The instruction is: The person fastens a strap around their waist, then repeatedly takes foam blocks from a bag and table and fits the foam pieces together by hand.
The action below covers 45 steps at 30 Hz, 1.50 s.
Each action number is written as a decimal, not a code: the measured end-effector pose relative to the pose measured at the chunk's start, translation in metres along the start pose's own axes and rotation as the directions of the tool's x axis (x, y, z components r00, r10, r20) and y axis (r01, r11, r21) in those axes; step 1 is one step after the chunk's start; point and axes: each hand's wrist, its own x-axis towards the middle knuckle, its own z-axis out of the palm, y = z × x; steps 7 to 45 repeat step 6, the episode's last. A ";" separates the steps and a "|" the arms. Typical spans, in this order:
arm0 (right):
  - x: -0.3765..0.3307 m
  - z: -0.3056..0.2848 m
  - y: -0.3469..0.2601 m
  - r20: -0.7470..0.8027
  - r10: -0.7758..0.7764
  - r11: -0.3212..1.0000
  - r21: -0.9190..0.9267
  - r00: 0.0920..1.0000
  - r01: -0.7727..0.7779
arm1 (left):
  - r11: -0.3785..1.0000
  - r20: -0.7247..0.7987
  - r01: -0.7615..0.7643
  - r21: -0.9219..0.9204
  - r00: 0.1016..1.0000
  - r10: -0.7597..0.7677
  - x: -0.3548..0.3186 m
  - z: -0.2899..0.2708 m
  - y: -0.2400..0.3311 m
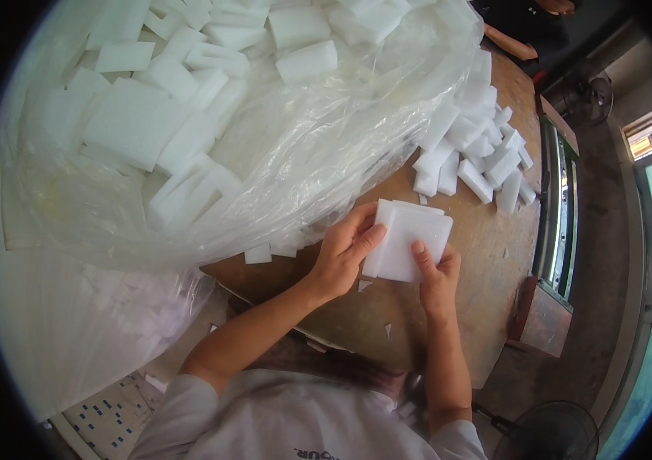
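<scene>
Between my two hands is a small stack of flat white foam pieces [410, 241], held just above the brown tabletop. My left hand [346, 249] grips its left edge, the thumb lying on the top piece. On the lower right side, my right hand [437, 277] holds the stack with the thumb pressed on its face. The pieces sit slightly out of line with each other; how many there are I cannot tell. The fingers underneath are hidden. Just beyond my hands lies a heap of white foam blocks [479, 157].
A large clear plastic bag [318, 161] full of white foam blocks covers the table's left and far side. The brown table [464, 322] has small scraps on it. Another person's arm [511, 44] shows at the far right. A fan [552, 433] stands at the lower right.
</scene>
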 end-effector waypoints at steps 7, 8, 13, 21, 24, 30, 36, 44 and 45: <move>-0.010 -0.003 0.007 0.068 -0.265 0.950 -0.154 0.962 0.272 | 0.952 0.068 -0.256 0.166 0.967 0.247 -0.008 -0.003 -0.001; -0.010 -0.003 0.007 0.068 -0.265 0.950 -0.154 0.962 0.272 | 0.952 0.068 -0.256 0.166 0.967 0.247 -0.008 -0.003 -0.001; -0.010 -0.003 0.007 0.068 -0.265 0.950 -0.154 0.962 0.272 | 0.952 0.068 -0.256 0.166 0.967 0.247 -0.008 -0.003 -0.001; -0.010 -0.003 0.007 0.068 -0.265 0.950 -0.154 0.962 0.272 | 0.952 0.068 -0.256 0.166 0.967 0.247 -0.008 -0.003 -0.001; -0.010 -0.003 0.007 0.068 -0.265 0.950 -0.154 0.962 0.272 | 0.952 0.068 -0.256 0.166 0.967 0.247 -0.008 -0.003 -0.001; -0.010 -0.003 0.007 0.068 -0.265 0.950 -0.154 0.962 0.272 | 0.952 0.068 -0.256 0.166 0.967 0.247 -0.008 -0.003 -0.001; -0.010 -0.003 0.007 0.068 -0.265 0.950 -0.154 0.962 0.272 | 0.952 0.068 -0.256 0.166 0.967 0.247 -0.008 -0.003 -0.001; -0.010 -0.003 0.007 0.068 -0.265 0.950 -0.154 0.962 0.272 | 0.952 0.068 -0.256 0.166 0.967 0.247 -0.008 -0.003 -0.001; -0.010 -0.003 0.007 0.068 -0.265 0.950 -0.154 0.962 0.272 | 0.952 0.068 -0.256 0.166 0.967 0.247 -0.008 -0.003 -0.001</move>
